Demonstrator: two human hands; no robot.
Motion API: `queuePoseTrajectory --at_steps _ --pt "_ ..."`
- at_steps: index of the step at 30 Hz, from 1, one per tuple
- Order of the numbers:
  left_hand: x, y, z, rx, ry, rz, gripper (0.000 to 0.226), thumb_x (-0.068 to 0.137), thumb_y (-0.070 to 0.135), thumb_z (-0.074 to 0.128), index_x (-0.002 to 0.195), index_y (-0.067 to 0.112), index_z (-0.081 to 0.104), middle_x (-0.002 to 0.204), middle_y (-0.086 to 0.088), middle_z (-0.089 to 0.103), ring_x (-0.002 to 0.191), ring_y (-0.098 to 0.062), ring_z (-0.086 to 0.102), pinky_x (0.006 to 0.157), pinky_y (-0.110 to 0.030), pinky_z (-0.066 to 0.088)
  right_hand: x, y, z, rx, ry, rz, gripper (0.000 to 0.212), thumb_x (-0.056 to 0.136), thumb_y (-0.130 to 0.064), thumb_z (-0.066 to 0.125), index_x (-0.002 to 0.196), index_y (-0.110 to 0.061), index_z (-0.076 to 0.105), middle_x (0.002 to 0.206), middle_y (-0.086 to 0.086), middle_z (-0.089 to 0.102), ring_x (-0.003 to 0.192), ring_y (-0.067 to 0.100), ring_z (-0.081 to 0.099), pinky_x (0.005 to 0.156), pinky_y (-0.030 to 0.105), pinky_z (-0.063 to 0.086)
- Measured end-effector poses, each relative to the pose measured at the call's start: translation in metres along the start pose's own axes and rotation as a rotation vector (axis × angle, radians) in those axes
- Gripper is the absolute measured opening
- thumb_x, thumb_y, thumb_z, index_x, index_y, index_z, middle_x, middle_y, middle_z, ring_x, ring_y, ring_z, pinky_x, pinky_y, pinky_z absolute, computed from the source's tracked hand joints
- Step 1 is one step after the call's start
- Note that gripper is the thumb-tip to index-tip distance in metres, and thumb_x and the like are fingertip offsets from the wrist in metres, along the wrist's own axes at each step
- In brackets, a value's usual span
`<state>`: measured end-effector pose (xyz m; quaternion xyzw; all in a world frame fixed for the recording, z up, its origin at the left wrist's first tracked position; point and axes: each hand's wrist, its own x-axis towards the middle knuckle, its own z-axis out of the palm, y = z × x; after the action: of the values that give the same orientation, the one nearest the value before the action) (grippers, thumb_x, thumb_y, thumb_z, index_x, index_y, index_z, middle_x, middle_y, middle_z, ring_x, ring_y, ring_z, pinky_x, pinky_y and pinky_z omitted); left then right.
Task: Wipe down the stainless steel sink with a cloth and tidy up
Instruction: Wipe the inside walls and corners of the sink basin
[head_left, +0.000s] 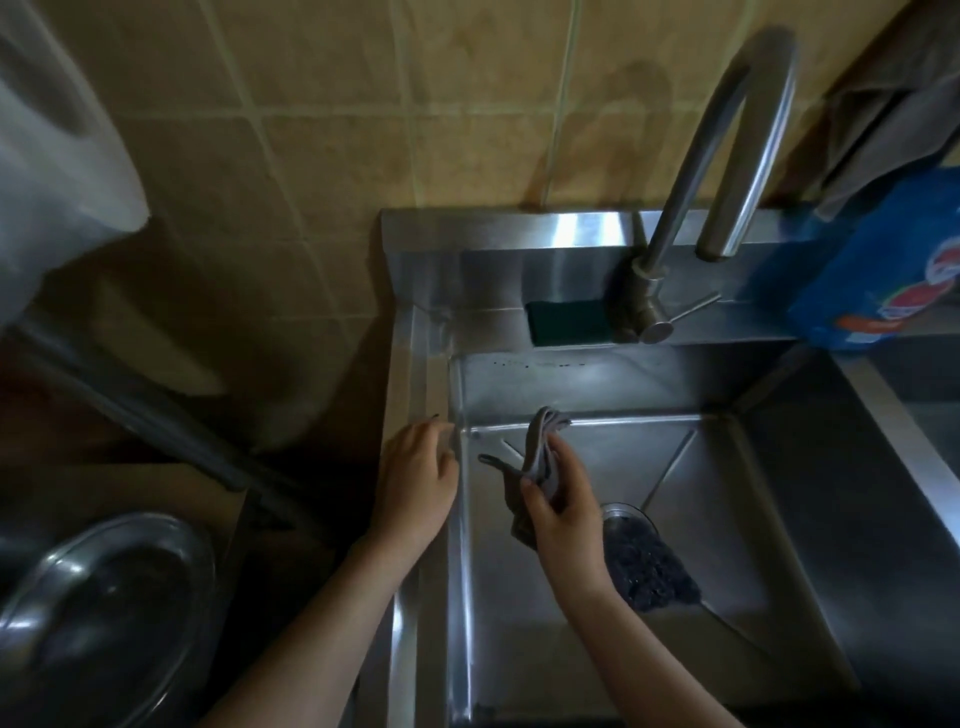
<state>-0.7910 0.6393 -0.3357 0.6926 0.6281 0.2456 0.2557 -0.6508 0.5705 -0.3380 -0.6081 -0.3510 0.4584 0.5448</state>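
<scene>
The stainless steel sink (779, 493) fills the right half of the view, its basin deep and dim. My right hand (563, 509) is inside the basin near the left wall and grips a bunched grey cloth (540, 441), which sticks up above my fingers and hangs below my palm. My left hand (418, 478) rests flat on the sink's left rim with fingers spread, holding nothing. A dark scouring pad (647, 566) lies on the basin floor beside the drain strainer (623, 512), just right of my right wrist.
A curved steel tap (727, 156) rises from the back ledge, with a green sponge (569, 322) beside its base. A blue detergent bag (883, 260) stands at the right. A steel lid (109, 613) lies lower left, below a white plastic bag (57, 156). The tiled wall is behind.
</scene>
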Motion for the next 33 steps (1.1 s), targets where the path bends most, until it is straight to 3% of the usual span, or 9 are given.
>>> queuePoseTrajectory --at_steps 5,8,10,14,17,21,23,26,33 --pt "0.045 -0.002 0.01 0.05 0.074 0.065 0.031 0.085 0.006 0.051 0.115 0.012 0.056 0.122 -0.006 0.054 0.117 -0.022 0.045 0.1 -0.03 0.034 0.041 0.008 0.012 -0.002 -0.059 -0.064 0.047 0.091 -0.004 0.055 0.122 -0.039 0.047 0.113 -0.015 0.056 0.094 -0.005 0.06 0.066 0.015 0.053" --pt "0.071 -0.006 0.013 0.079 0.097 0.114 0.036 0.084 0.0 0.048 0.117 0.009 0.056 0.126 -0.008 0.053 0.121 -0.023 0.044 0.104 -0.031 0.031 0.061 0.012 0.025 -0.072 -0.082 -0.137 0.052 0.089 -0.004 0.056 0.112 -0.05 0.045 0.119 -0.01 0.055 0.11 0.009 0.057 0.089 0.039 0.053" --pt "0.09 -0.009 0.014 0.087 0.092 0.162 0.041 0.082 -0.004 0.045 0.119 0.01 0.055 0.129 -0.008 0.05 0.124 -0.023 0.041 0.107 -0.031 0.028 0.074 0.017 0.035 -0.089 -0.072 -0.168 0.052 0.089 -0.003 0.057 0.115 -0.047 0.045 0.125 -0.004 0.052 0.116 0.014 0.053 0.097 0.046 0.047" --pt "0.126 -0.015 0.018 0.149 0.04 0.244 0.045 0.085 -0.004 0.044 0.126 0.013 0.051 0.137 -0.005 0.044 0.129 -0.021 0.035 0.107 -0.029 0.022 0.1 0.031 0.059 -0.089 0.04 -0.227 0.048 0.086 0.001 0.06 0.126 -0.022 0.05 0.128 0.004 0.048 0.117 0.002 0.047 0.102 0.027 0.042" --pt "0.148 -0.021 0.022 0.247 -0.039 0.268 0.047 0.087 -0.002 0.043 0.13 0.016 0.048 0.144 -0.002 0.039 0.135 -0.018 0.028 0.112 -0.037 0.018 0.116 0.043 0.077 -0.009 0.151 -0.195 0.048 0.084 -0.001 0.063 0.129 -0.013 0.049 0.123 0.003 0.042 0.102 -0.024 0.042 0.083 -0.004 0.036" --pt "0.158 -0.031 0.029 0.355 -0.05 0.271 0.042 0.093 0.01 0.037 0.132 0.023 0.044 0.144 0.005 0.04 0.137 -0.008 0.024 0.112 -0.034 0.002 0.133 0.051 0.101 0.169 0.266 -0.082 0.034 0.093 -0.011 0.052 0.125 -0.023 0.052 0.116 -0.003 0.041 0.09 -0.029 0.043 0.071 -0.007 0.034" --pt "0.158 -0.033 0.031 0.31 -0.027 0.256 0.04 0.095 0.013 0.034 0.131 0.023 0.046 0.141 0.004 0.045 0.135 -0.007 0.028 0.113 -0.033 0.002 0.137 0.053 0.11 0.221 0.318 -0.061 0.03 0.093 -0.012 0.053 0.116 -0.031 0.054 0.116 -0.004 0.043 0.1 -0.017 0.049 0.083 0.002 0.04" --pt "0.159 -0.034 0.031 0.276 -0.004 0.258 0.041 0.093 0.011 0.035 0.13 0.022 0.047 0.139 0.003 0.047 0.133 -0.008 0.031 0.112 -0.033 0.003 0.142 0.056 0.119 0.303 0.385 -0.004 0.033 0.086 -0.012 0.064 0.109 -0.035 0.055 0.123 0.004 0.048 0.11 0.014 0.057 0.093 0.031 0.05" --pt "0.16 -0.032 0.031 0.371 -0.079 0.303 0.044 0.091 0.014 0.036 0.133 0.025 0.045 0.146 0.007 0.036 0.137 -0.008 0.022 0.111 -0.037 -0.002 0.167 0.054 0.13 0.364 0.577 0.054 0.041 0.071 -0.008 0.078 0.087 -0.033 0.049 0.112 0.009 0.056 0.098 0.026 0.062 0.084 0.041 0.054"
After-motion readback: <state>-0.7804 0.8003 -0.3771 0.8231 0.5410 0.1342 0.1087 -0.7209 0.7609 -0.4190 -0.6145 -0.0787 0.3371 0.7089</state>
